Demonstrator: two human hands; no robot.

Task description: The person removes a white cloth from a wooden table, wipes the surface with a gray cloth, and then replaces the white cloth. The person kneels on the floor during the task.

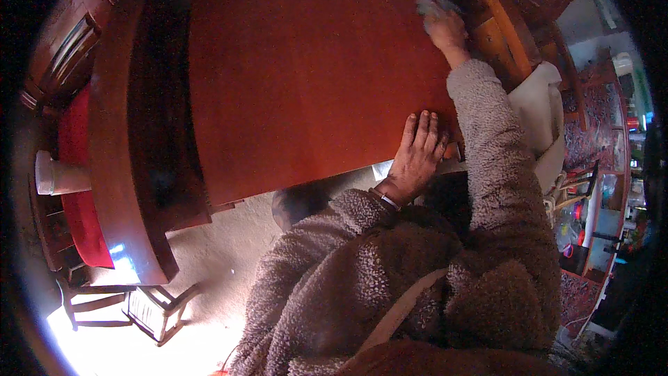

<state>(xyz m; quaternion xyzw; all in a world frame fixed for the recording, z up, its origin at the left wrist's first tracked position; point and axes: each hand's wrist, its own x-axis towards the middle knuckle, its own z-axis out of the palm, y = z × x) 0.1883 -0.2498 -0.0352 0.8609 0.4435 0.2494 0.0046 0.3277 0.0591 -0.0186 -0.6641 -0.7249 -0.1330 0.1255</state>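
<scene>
A broad reddish-brown wooden table top point(302, 73) fills the middle of the view. My left hand point(417, 156) lies palm down on its near right corner, fingers spread slightly and holding nothing; a white band circles the wrist. Farther up, at the right edge of the top, my right hand point(447, 31) is stretched out over a greyish cloth point(433, 4), which it grips. Motion blurs the cloth, and my fingers are partly hidden in it.
Left stands a dark wooden piece with a curved top point(112, 115), beside a red cloth point(83, 183) and a pale cylindrical container point(60, 173). A small wooden chair point(156, 308) is at lower left. Right are a wooden rail point(501, 10), a cream cloth point(540, 109) and cluttered shelves point(608, 209).
</scene>
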